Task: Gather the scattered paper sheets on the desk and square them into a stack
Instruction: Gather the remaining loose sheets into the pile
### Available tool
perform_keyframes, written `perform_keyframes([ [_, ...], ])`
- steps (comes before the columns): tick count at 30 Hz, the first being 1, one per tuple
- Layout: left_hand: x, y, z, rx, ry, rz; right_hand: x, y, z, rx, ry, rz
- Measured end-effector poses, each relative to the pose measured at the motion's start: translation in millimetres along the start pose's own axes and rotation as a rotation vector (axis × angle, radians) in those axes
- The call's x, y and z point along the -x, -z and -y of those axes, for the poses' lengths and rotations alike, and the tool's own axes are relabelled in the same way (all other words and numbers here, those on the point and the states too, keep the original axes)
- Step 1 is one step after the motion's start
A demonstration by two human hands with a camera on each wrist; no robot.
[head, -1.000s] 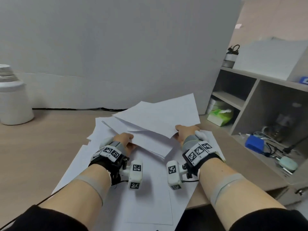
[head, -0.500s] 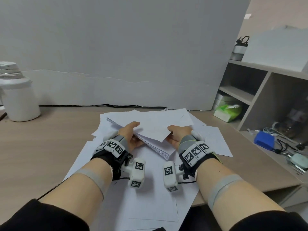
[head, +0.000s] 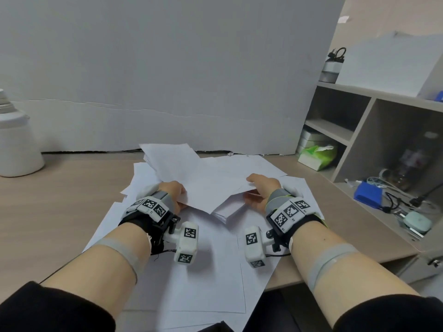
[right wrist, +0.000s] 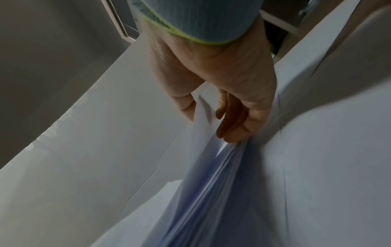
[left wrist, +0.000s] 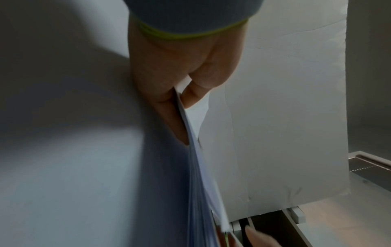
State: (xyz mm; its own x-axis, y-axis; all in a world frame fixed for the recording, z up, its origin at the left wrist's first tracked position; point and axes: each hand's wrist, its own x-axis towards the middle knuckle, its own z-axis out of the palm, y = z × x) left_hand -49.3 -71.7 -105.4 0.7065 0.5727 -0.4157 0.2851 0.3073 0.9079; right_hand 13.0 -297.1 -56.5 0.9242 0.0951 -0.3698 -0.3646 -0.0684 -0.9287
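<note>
A loose bundle of white paper sheets [head: 211, 178] is held low over the desk, uneven, with corners sticking out at the back left and right. My left hand [head: 177, 195] grips its left edge and my right hand [head: 255, 189] grips its right edge. In the left wrist view the left hand [left wrist: 184, 100] pinches the sheet edges [left wrist: 201, 175], thumb on one face and fingers on the other. The right hand [right wrist: 207, 117] holds the paper bundle [right wrist: 211, 167] the same way. More loose sheets [head: 203, 271] lie spread on the desk under the bundle and my forearms.
A white jar [head: 16, 144] stands at the far left on the wooden desk [head: 60, 200]. A grey board [head: 167, 68] closes the back. An open shelf unit [head: 359, 130] at the right holds a green tissue pack [head: 316, 156], a blue box [head: 369, 194] and cables.
The bundle, held raised and fanned to the right a second ago, has come down toward the desk and turned, so a corner now points back left. Both hands kept their grip.
</note>
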Motion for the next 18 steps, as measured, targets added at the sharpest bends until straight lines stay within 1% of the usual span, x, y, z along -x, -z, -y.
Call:
perform_keyframes([
  [3,6.8,6.9,-12.2,-0.002,-0.048,-0.013,-2.8,16.6,7.6,0.038,0.022,-0.076],
  [4,-0.6,10.5,-15.7,0.023,-0.074,-0.024,-4.0,22.2,10.2,0.072,0.019,-0.113],
  [5,2.9,13.8,-20.7,0.039,-0.08,-0.032,-5.7,28.3,12.2,0.116,0.015,-0.147],
  [7,-3.6,23.1,-26.2,0.064,-0.111,-0.044,-7.3,37.9,16.6,0.198,0.013,-0.189],
  [10,-12.0,32.3,-27.9,0.077,-0.098,-0.039,-8.6,44.8,15.3,0.317,-0.005,-0.188],
  [12,-14.9,37.2,-27.7,0.085,-0.088,-0.067,-9.5,46.4,11.7,0.393,-0.034,-0.201],
  [14,-23.8,42.4,-27.4,0.163,-0.055,-0.035,-10.5,46.6,10.9,0.451,-0.044,-0.203],
  [15,-30.2,45.0,-27.1,0.182,-0.061,-0.023,-9.8,46.5,11.6,0.467,-0.053,-0.198],
  [18,-35.4,48.9,-29.3,0.143,-0.06,0.031,-7.7,41.7,13.8,0.519,-0.062,-0.186],
])
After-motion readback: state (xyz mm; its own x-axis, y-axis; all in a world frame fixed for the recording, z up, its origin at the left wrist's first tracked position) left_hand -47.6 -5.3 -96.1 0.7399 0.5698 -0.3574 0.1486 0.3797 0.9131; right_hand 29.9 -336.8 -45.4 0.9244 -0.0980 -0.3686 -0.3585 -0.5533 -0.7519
